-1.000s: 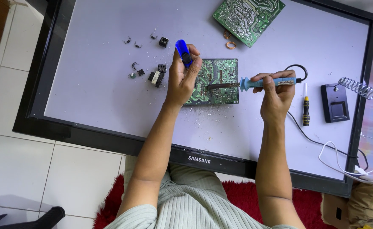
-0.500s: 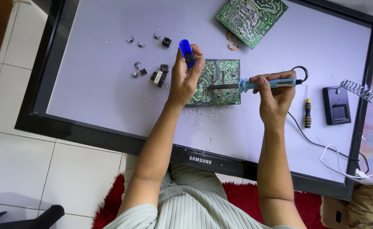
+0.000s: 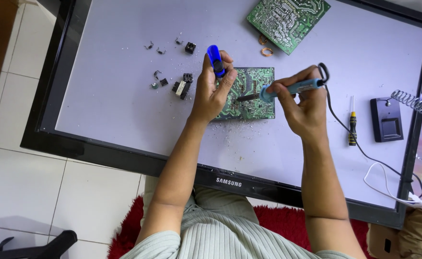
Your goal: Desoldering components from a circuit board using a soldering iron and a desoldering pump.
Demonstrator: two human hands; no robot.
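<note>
One green circuit board [image 3: 249, 96], solder side up, under both hands.

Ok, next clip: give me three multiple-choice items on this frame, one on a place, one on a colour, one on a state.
1. Where does the second circuit board lie?
A. At the panel's far edge
B. Under the left hand
C. On the floor tiles

2. What colour is the tool in the left hand?
A. Red
B. Blue
C. Yellow

3. How does the soldering iron in the right hand stand?
A. Parked in the coil stand
B. Lying loose on the panel
C. Held, tip at the board

Key: 1 A, it lies up top, apart from the board being worked. 2 B, its body is bright blue. 3 C, the fingers grip it and the coil stand is empty.
</note>
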